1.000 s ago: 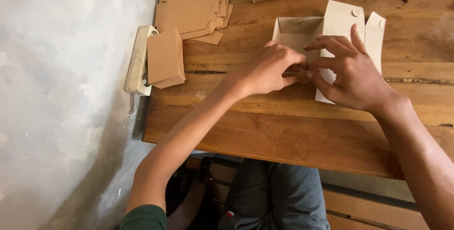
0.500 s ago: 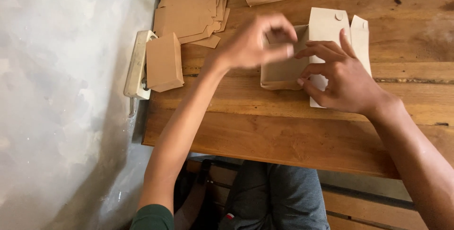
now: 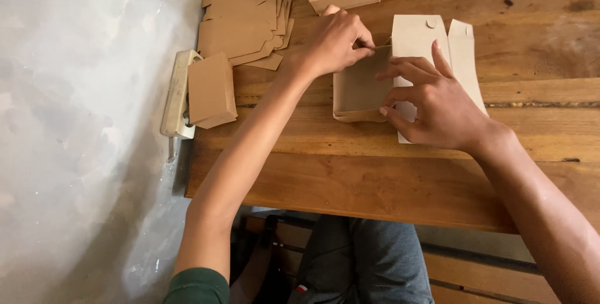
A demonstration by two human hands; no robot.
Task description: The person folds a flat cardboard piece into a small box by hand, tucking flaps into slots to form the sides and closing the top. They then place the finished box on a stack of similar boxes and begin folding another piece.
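Upper centre of frame: left hand (image 3: 334, 41) pinches the far wall of the half-folded cardboard box (image 3: 359, 88). Right hand (image 3: 434, 101) fingers spread, pressing its right wall and lid flap. Flat cardboard stack (image 3: 240, 19) upper left on the table (image 3: 375, 179).

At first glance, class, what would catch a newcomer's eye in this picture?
At the centre of the wooden table, two bare hands shape a half-folded brown cardboard box: the left hand pinches its far wall, the right hand presses its pale lid flap. At upper left lies a stack of flat box blanks.
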